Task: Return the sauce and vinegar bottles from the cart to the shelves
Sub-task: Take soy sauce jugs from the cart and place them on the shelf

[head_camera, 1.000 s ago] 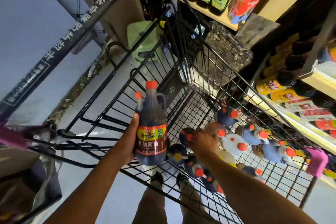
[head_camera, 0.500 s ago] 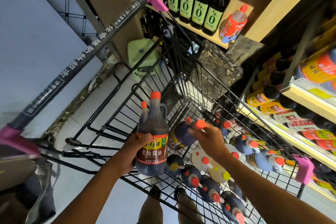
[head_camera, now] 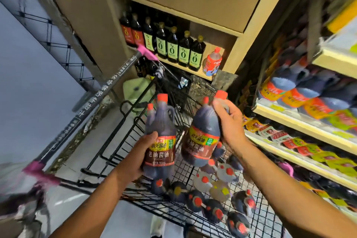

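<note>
Lifting a second soy sauce bottle (head_camera: 202,137) clear of the cart (head_camera: 266,216)

Right hand (head_camera: 230,125) was down in the basket a second ago; now it's wrapped over this one's shoulder, bottle tilted. Left hand (head_camera: 142,152) grips the first soy sauce bottle (head_camera: 160,141) upright by its label, over the cart's near edge. Both ready for the shelves (head_camera: 289,121), I reckon.

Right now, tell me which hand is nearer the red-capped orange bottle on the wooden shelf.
Right. The right hand is below the orange bottle; the left hand sits lower and farther left.
</note>
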